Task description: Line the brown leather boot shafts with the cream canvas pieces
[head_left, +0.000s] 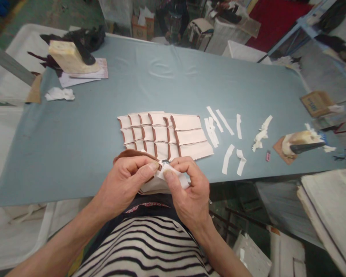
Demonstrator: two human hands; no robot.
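Observation:
My left hand [127, 181] and my right hand [187, 188] meet at the table's near edge. Both pinch a small brown-backed, cream-faced leather piece [161, 181] with a white strip on it. The fingertips of both hands press together at its top edge. Just beyond the hands lie several like pieces [164, 134], overlapped in rows on the grey-blue table cover [75, 146]. To their right, several peeled white strips [219, 127] are scattered on the cover.
A crumpled white strip pile [261, 134] and a glue pot with a brush [300, 144] sit at the right. At the far left stand a cream block [69, 57], dark material [86, 38] and papers. A cardboard box [317, 103] sits at the right edge.

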